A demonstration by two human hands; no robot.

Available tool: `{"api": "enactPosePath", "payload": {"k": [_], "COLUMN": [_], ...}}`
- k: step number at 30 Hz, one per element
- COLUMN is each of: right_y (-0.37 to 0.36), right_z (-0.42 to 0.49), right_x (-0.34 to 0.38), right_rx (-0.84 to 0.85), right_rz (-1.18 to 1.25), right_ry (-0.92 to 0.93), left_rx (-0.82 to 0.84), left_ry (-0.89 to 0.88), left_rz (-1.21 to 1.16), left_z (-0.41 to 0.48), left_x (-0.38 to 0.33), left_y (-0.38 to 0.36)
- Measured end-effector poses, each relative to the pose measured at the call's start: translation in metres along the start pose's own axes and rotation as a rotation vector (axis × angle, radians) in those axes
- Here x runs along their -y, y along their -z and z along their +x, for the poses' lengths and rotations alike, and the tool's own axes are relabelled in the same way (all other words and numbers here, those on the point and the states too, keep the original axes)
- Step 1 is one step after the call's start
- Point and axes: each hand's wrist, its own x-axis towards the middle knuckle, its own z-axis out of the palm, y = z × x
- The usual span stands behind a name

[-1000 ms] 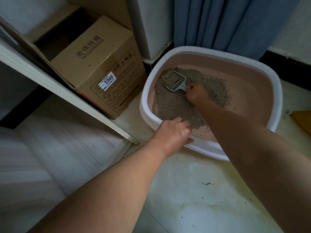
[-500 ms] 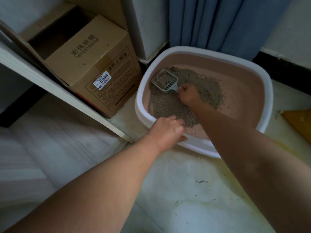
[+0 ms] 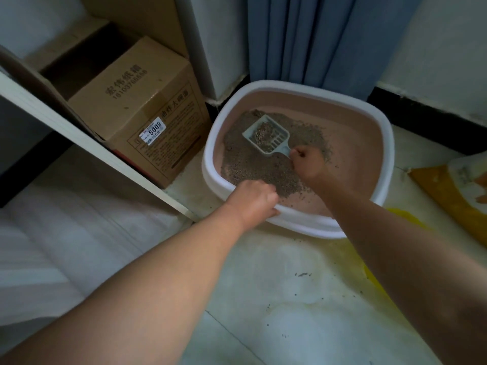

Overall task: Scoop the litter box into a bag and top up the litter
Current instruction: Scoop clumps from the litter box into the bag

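Hiding scoop (image 3: 267, 137) handle, right hand (image 3: 307, 163)

The pale floor (image 3: 263, 299) is carrying a white-rimmed litter box (image 3: 303, 225), which is sitting just beside a cardboard box (image 3: 147, 111) on its left. A yellow bag (image 3: 453, 204) is lying on the floor at the right, near the litter box. Dark grains (image 3: 302, 274) are lying scattered on the floor in front, and a yellow stain (image 3: 369, 275) is showing there.
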Motion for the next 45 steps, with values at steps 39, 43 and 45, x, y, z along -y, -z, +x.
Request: {"api": "enactPosePath", "payload": {"k": [39, 43, 45], "right_y": [0.077, 0.102, 0.113], "right_z": [-0.194, -0.222, -0.236], "right_x": [-0.043, -0.059, -0.072], "right_rx": [-0.430, -0.550, -0.622], "right_rz": [0.213, 0.225, 0.207], "right_ry": [-0.190, -0.276, -0.314], "left_rx": [0.120, 0.108, 0.105], "left_ry": [0.040, 0.070, 0.083], "left_rz": [0.038, 0.042, 0.039], "left_z": [0.009, 0.011, 0.011], "left_x": [-0.011, -0.013, -0.015], "left_y": [0.016, 0.017, 0.018]}}
